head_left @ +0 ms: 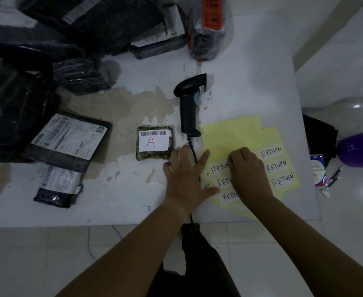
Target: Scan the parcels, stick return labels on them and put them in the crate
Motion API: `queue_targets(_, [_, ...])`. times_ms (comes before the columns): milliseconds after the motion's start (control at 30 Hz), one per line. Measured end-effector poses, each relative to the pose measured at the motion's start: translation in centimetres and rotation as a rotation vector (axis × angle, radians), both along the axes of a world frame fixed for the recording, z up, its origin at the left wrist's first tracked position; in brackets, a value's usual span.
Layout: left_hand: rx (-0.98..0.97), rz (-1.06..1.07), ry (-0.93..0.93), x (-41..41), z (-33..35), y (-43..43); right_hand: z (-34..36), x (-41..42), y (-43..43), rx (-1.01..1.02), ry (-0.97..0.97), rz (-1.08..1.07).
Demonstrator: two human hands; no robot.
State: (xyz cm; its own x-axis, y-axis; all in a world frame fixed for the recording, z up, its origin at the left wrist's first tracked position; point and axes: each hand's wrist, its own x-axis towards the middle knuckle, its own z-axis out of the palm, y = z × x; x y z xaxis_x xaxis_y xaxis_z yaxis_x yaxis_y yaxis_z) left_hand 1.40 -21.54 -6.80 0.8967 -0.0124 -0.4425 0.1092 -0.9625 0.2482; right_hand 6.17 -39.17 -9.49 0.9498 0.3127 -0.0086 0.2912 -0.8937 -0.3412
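Note:
A small green parcel (154,143) with a barcode and a red "A" lies flat on the white table (251,82). A black barcode scanner (189,108) lies just right of it, cable running toward me. Yellow sheets of white "RETURN" labels (236,136) lie at the right. My left hand (186,174) presses flat on the sheet's left edge with fingers spread. My right hand (250,172) rests on the labels with fingers curled down, picking at one; the fingertips are hidden.
Black wrapped parcels (67,144) with shipping labels pile up at the left and back, one with an orange sticker (210,24). A purple mesh basket (362,146) stands on the floor beyond the table's right edge, by a pen and a small packet.

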Motion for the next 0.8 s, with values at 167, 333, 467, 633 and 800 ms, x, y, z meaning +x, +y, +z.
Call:
queue_targets(167, [-0.004, -0.001, 0.0, 0.1, 0.0, 0.0, -0.3, -0.2, -1.0, 0.157, 0.0, -0.006])
queue_targets(333, [-0.01, 0.002, -0.016, -0.1, -0.2, 0.1, -0.2, -0.6, -0.9, 0.223, -0.036, -0.02])
queue_targets(467, [-0.022, 0.006, -0.031, -0.1, -0.3, 0.1, 0.4, 0.2, 0.0, 0.176, 0.002, -0.088])
queue_targets(633, [-0.018, 0.004, -0.001, 0.0, -0.2, 0.1, 0.1, 0.4, 0.5, -0.031, -0.003, -0.05])
queue_targets(800, [-0.018, 0.007, -0.006, 0.0, -0.1, 0.1, 1.0, -0.2, 0.6, -0.031, 0.04, -0.004])
